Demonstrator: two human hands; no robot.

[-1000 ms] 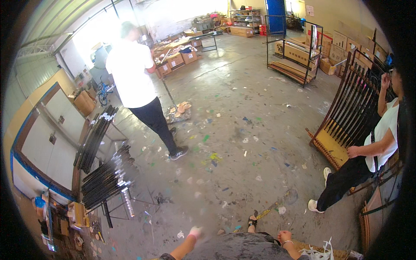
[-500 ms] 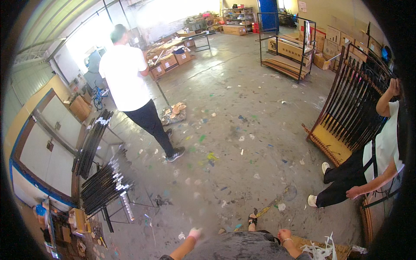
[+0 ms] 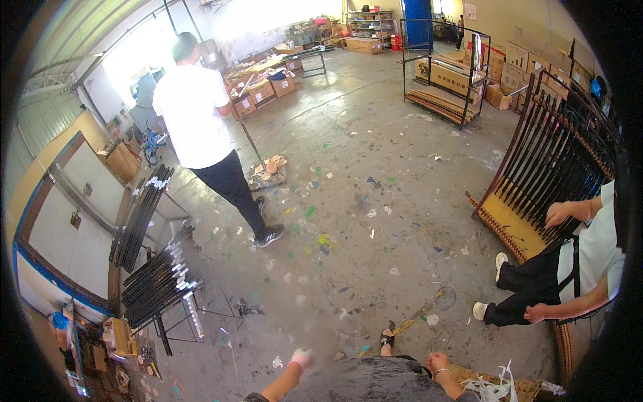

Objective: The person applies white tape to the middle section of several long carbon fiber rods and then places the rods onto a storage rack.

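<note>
My left hand (image 3: 302,358) is held low in front of my dark top (image 3: 365,380). Its fingers look pale and blurred, and whether they are curled or stretched is not clear. On the other side, my right hand (image 3: 437,362) is closed with fingers curled in and a light band at the wrist; nothing shows in it. White strips (image 3: 492,385) lie beside my right forearm on a brown surface. A foot in a dark sandal (image 3: 387,340) shows on the floor between my hands.
At left, black tubes (image 3: 157,288) lie on stands. A person in white (image 3: 194,114) stands holding a pole by a pile of scraps (image 3: 269,173). At right, another person (image 3: 576,268) stands beside a rack of dark rods (image 3: 556,147). A metal-framed cart (image 3: 445,80) stands farther back.
The person at right has lowered the raised hand from the rack's top to its front. The view has shifted very slightly. My hands have hardly moved.
</note>
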